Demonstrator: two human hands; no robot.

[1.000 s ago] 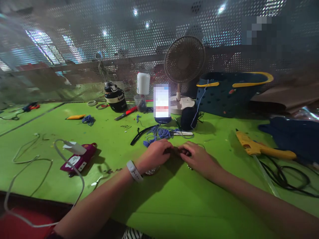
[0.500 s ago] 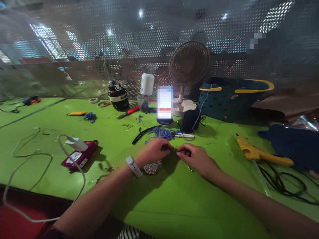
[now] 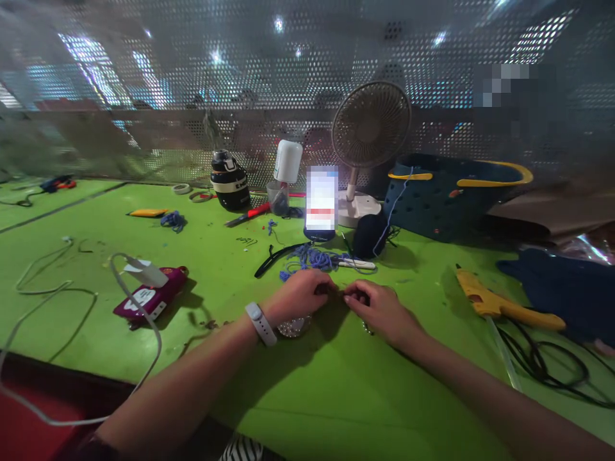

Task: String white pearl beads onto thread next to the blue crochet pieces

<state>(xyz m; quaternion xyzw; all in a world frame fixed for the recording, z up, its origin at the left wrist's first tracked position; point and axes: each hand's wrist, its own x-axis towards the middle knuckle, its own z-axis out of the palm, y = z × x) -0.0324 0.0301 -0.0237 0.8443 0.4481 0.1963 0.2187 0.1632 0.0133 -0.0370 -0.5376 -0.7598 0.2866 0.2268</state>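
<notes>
Left hand [image 3: 303,296] and right hand [image 3: 379,304] nearly meet, fingers curled — grip, if any, can't tell. Disc [image 3: 294,327] just near of left hand; yarn [image 3: 314,258] just beyond, lying left–right.

The left hand [image 3: 305,296] and right hand [image 3: 380,303] are being held close together, a yellow glue gun [image 3: 507,309] at their three o'clock.

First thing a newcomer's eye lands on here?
Probably the lit phone, upright near the picture's centre. Nearer the camera, the left hand and right hand almost meet over the green table; anything pinched there is too small to tell. Next, the yellow glue gun, lying on the right.
</notes>
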